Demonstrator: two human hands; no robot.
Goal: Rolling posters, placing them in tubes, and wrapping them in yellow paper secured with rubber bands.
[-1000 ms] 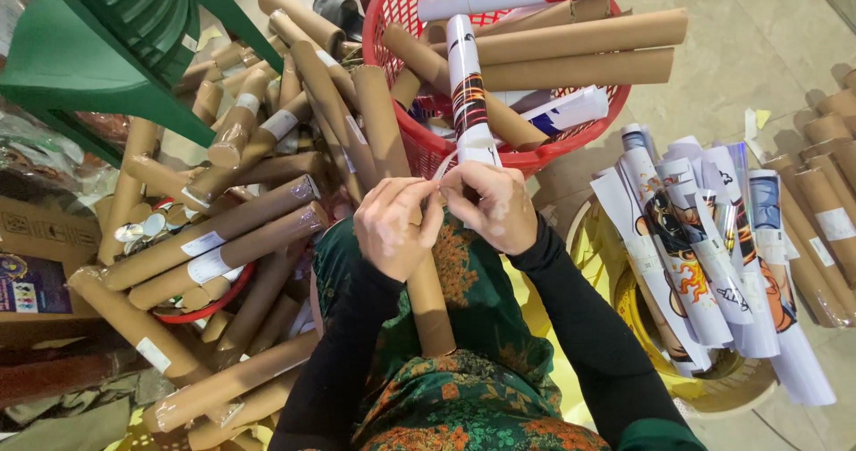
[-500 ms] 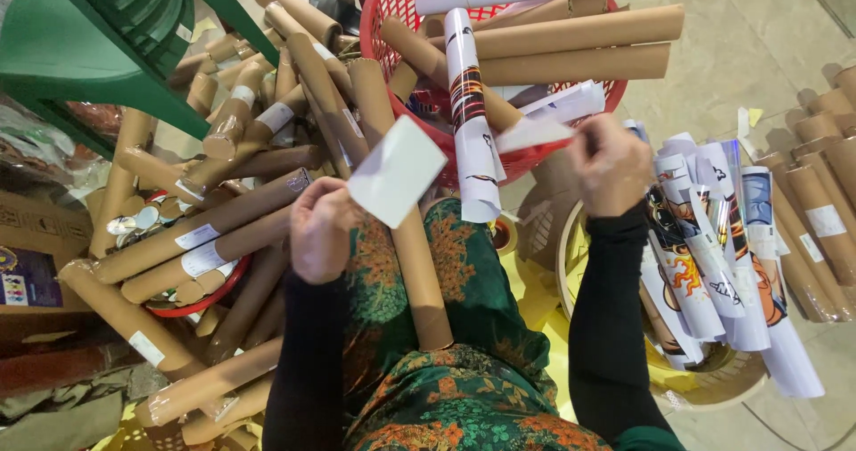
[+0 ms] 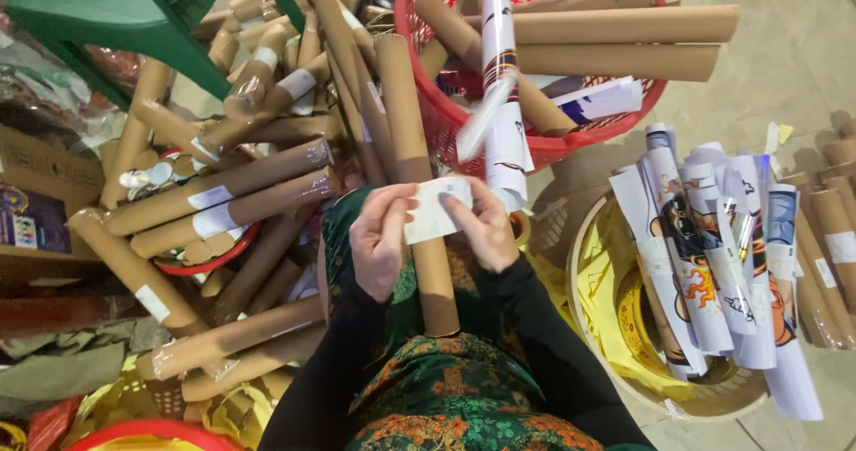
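Note:
My left hand (image 3: 382,237) and my right hand (image 3: 486,224) together pinch a small white paper label (image 3: 434,209) just above my lap. Under the label a long brown cardboard tube (image 3: 417,175) lies across my lap, its far end pointing toward the red basket (image 3: 428,112). A rolled printed poster (image 3: 505,103) leans out of that basket right above my hands.
A pile of brown cardboard tubes (image 3: 232,184) fills the left side, some with white labels and clear wrap. A green plastic stool (image 3: 107,14) stands at top left. A woven basket (image 3: 624,362) at right holds several rolled posters (image 3: 713,255). More tubes (image 3: 834,237) lie at far right.
A second ago both hands were on the rolled poster at the basket. My right hand then swung out to the right while the left held the white label. Now both hands hold the label over the tube.

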